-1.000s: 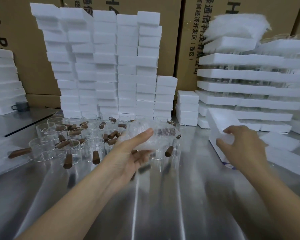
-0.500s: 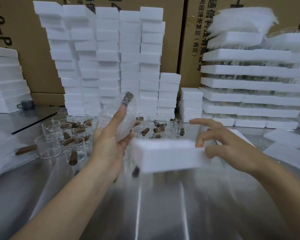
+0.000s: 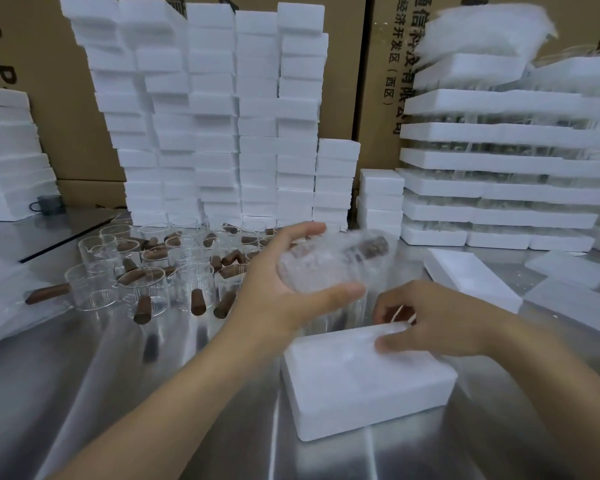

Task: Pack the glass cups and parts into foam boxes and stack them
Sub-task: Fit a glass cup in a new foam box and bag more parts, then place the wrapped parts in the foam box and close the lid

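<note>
Left hand [image 3: 274, 292]: mid-frame, fingers and thumb curled round the wrapped cup [image 3: 329, 261], crinkly clear bubble film over a brown handle.
Right hand [image 3: 440, 320]: lower right, thumb on top and fingers hooked over the foam box's far edge.
Foam box [image 3: 361, 382]: matte white rectangular block, flat on the shiny steel table [image 3: 153, 393], lower centre.
Glass cups [image 3: 146, 271]: clear cylinders with brown wooden handles, clustered at left.

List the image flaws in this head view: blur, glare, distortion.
Head view: motion blur smears the wrapped cup in the left hand and the right hand gripping the foam box; streaky glare and reflections cross the steel table; wide-angle distortion bends the foam stacks near the edges; the cardboard lettering is sharp.
</note>
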`<state>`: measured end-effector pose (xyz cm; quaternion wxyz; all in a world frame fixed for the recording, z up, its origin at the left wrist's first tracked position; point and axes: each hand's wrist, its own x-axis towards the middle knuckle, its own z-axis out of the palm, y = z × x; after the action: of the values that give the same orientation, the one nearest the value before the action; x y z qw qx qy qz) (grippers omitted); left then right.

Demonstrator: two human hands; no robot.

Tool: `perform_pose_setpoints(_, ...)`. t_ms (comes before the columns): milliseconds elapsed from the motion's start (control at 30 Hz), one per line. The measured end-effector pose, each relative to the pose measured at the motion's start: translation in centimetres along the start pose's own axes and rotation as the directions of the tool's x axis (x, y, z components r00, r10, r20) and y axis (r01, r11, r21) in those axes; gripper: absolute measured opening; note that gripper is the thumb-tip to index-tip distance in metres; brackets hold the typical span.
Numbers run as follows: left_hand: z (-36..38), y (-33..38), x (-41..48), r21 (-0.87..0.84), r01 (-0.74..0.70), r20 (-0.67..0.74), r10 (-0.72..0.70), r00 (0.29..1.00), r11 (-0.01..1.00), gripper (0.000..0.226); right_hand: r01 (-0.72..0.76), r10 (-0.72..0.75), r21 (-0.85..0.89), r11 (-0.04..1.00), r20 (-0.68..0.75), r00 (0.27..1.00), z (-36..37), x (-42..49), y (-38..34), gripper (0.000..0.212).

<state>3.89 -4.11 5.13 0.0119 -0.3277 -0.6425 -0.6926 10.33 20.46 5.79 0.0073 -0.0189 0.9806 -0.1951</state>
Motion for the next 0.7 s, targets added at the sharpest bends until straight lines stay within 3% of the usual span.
perform_pose_setpoints(167,1.3,-1.9,-0.9,0.200,0.016,0.208,-0.058,0.976,0.980,0.079,0.006,-0.006,0.019,1.000,-0.017,1.000,0.1,0.3,0.2,0.017)
perform_pose_setpoints(367,0.8,-2.5,-0.6,0.431,-0.039,0.256,-0.081,0.963,0.902,0.081,0.058,-0.059,0.021,0.998,0.034,0.998,-0.2,0.2,0.4,0.019)
perform_pose_setpoints(500,0.6,-2.2,-0.7,0.439,-0.047,0.250,-0.072,0.965,0.897,0.074,0.048,-0.058,0.150,0.987,0.059,0.997,-1.0,-0.3,-0.1,0.043)
perform_pose_setpoints(567,0.4,-1.7,-0.6,0.468,-0.055,0.260,-0.078,0.962,0.882,0.072,0.066,-0.083,0.235,0.970,0.063,0.995,-1.2,-0.4,-0.4,0.045)
perform_pose_setpoints(700,-0.9,-0.7,-0.2,0.572,-0.026,0.350,-0.215,0.912,0.820,0.077,0.065,-0.090,0.245,0.967,0.092,0.992,-0.8,-0.4,-0.5,0.040)
